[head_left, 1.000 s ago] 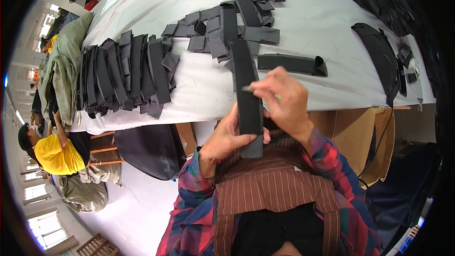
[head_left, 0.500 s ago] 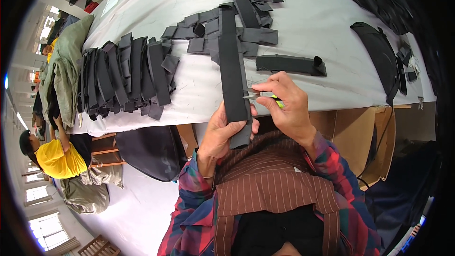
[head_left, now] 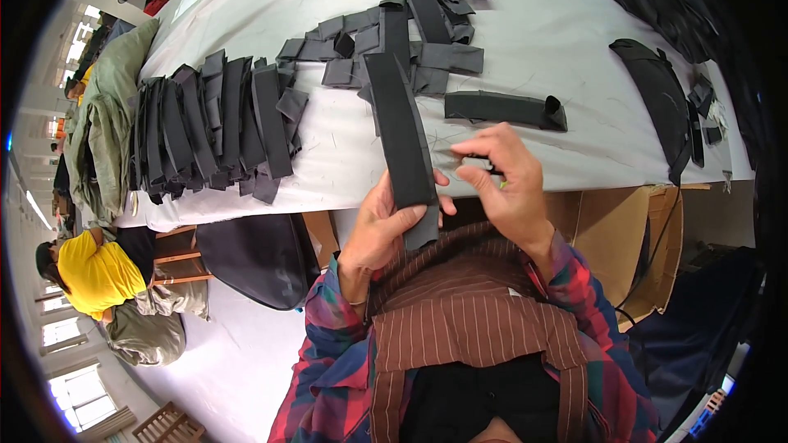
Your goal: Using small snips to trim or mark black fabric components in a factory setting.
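Backed off rightward from the black strip [head_left: 400, 127], my right grip [head_left: 512, 184] curls closed around a small tool [head_left: 491, 166]. My left grip [head_left: 375, 226], thumb uppermost, clamps the strip's near end, far end over the worktop [head_left: 533, 33].

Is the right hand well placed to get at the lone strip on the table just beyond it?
Probably yes: the lone strip lies close beyond the right hand, with nothing on top of it. The small tool in those fingers might hinder a grasp, though.

The wide head view looks down across the table [head_left: 603, 148].
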Motion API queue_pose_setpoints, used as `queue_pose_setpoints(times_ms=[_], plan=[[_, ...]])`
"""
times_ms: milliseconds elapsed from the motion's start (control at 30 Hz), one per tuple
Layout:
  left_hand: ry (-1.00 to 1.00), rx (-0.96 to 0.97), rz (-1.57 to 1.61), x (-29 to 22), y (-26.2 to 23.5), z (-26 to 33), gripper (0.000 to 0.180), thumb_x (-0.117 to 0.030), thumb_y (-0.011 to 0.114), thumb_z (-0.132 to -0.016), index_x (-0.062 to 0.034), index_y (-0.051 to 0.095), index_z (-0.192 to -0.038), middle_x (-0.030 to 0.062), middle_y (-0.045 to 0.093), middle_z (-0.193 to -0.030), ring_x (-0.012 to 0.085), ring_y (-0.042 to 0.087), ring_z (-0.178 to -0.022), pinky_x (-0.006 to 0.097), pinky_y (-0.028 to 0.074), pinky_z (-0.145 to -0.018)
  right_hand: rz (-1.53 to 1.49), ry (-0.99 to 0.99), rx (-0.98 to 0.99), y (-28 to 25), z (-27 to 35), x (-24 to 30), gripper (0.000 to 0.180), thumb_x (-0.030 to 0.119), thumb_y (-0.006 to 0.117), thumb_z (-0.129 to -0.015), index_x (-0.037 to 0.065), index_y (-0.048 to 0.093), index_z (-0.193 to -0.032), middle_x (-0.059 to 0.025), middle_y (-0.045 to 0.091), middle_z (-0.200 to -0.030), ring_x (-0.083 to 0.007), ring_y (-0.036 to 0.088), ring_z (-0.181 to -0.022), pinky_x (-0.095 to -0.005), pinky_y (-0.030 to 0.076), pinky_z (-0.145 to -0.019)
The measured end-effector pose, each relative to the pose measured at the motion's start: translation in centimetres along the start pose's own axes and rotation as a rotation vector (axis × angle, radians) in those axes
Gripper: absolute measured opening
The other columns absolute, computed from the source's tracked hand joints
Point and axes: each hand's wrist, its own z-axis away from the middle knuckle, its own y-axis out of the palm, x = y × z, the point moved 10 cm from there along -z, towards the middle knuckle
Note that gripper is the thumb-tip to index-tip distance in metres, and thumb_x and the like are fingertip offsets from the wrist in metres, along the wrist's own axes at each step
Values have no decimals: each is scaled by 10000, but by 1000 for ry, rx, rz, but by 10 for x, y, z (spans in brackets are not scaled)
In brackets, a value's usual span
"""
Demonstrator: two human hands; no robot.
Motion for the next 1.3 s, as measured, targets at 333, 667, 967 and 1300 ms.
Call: queue_pose_setpoints(times_ms=[333, 667, 967, 1300], plan=[[32, -121, -157, 6, -10, -3, 259, -30, 491, -923, 2, 461, -1179, 80, 572, -1032, 138, 587, -890, 278, 479, -817, -1, -17, 290, 42, 15, 2, 169, 116, 724, -728, 108, 660, -884, -39, 573, -799, -222, 590, -643, -323, 446, -557], [84, -58, -244, 13, -14, -4, 351, -169, 554, -951, -2, 457, -1245, 69, 599, -1029, 120, 584, -923, 257, 474, -836, 43, -33, 266, 36, 10, 0, 279, 153, 742, -718, 133, 660, -984, -51, 580, -913, -244, 608, -734, -336, 473, -619], [87, -138, -384, -3, -5, -1, 363, -210, 556, -960, 6, 464, -1237, 47, 570, -1081, 87, 510, -939, 236, 439, -827, -66, 4, 237, 35, 4, -7, 283, 40, 685, -758, 119, 670, -1029, -80, 639, -1039, -234, 661, -789, -310, 517, -632], [561, -78, -1171, -89, 52, 23, 132, -88, 653, -812, -16, 602, -910, 167, 471, -1193, 343, 409, -1111, 440, 254, -1017, -1244, 890, 59, 37, 22, -26, 203, 154, 624, -911, 126, 531, -733, 93, 414, -625, -16, 277, -462, -208, 213, -433]])
